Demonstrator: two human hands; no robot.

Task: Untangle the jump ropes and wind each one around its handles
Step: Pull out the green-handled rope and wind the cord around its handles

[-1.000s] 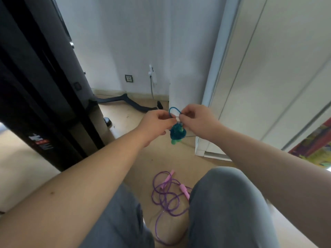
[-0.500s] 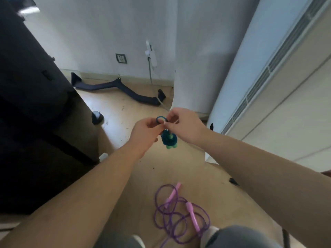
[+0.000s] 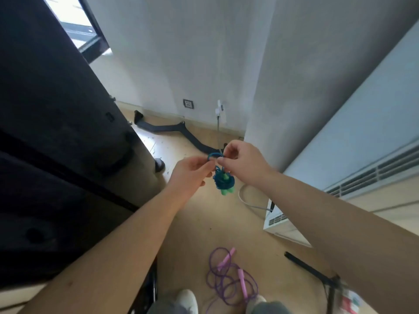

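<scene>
Head view, looking down past both forearms. The left hand (image 3: 192, 175) and the right hand (image 3: 242, 162) meet in mid-air above the floor (image 3: 199, 223), and between them hangs the blue jump rope (image 3: 223, 181), wound into a tight bundle. The green handles (image 3: 226, 191) poke out of the bottom of that bundle, pointing down.

Up top, a small blue loop (image 3: 214, 154) arches from one hand to the other. The left grip is narrow, thumb and fingertips pinched on the left side of the loop. The right grip is narrow too, fingers curled in and pinching the rope just above the bundle. Exactly how the strand runs under the right fingers is too small to tell.

Down on the floor, near the bottom of the frame, lies the purple jump rope (image 3: 217, 288), spread in loose overlapping coils with its two pink handles (image 3: 242, 284) lying across them. It is well apart from both hands. One white shoe (image 3: 186, 300) sits just left of the coils.

A dark cabinet (image 3: 56, 143) fills the left side. A black bar (image 3: 172, 129) lies along the wall below a wall outlet (image 3: 188, 103), and a white floor unit (image 3: 276, 220) stands at right, with a white cable (image 3: 244, 199) curling to it.
</scene>
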